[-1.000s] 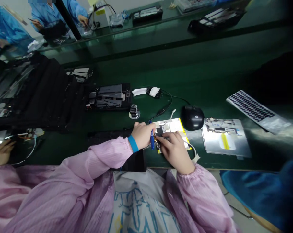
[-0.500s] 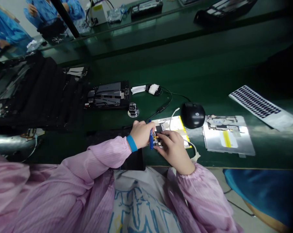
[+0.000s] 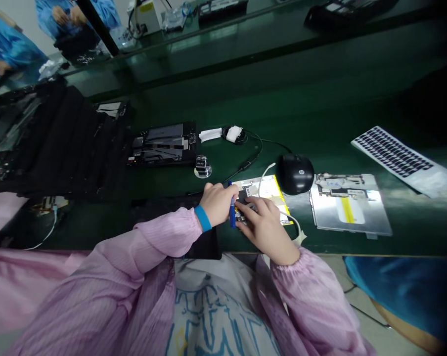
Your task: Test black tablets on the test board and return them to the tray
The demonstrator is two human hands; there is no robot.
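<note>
Gripped a blue pen-like tool [image 3: 232,214] in the curled left hand [image 3: 215,203], and bent the right hand [image 3: 267,231] over a yellow-edged white panel [image 3: 270,187], flat on the green bench [image 3: 305,106] and partly covered by the hands; could not tell whether pinching anything on the right. Showed a black mouse [image 3: 295,174] just right of the panel, then, farther off, an opened black device [image 3: 166,144] and a coiled cable [image 3: 234,134].

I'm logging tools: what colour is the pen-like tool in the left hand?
The pen-like tool is blue, best seen in the head view.
</note>
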